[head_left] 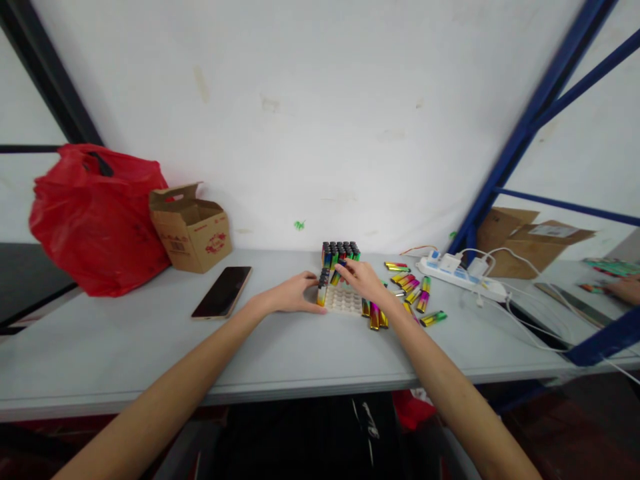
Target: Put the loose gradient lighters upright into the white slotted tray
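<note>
A white tray [344, 301] with rows of round pockets lies on the table in front of me. Several lighters [322, 291] stand upright along its left end. My left hand [296, 293] grips that end, thumb at the near corner and fingers farther back. Over the tray, my right hand [364, 279] pinches a tilted lighter [337, 275] with a dark top. Behind it stands a block of upright lighters [341, 251] with black tops. Loose shiny lighters [410, 285] in gold, pink and green lie right of the tray, some partly hidden by my right forearm.
A phone [223, 292] lies to the left, near an open cardboard box [193, 230] and a red plastic bag [100, 223]. On the right are a power strip [463, 277] with white cables, a blue metal post [520, 147] and another person's hand [625, 289].
</note>
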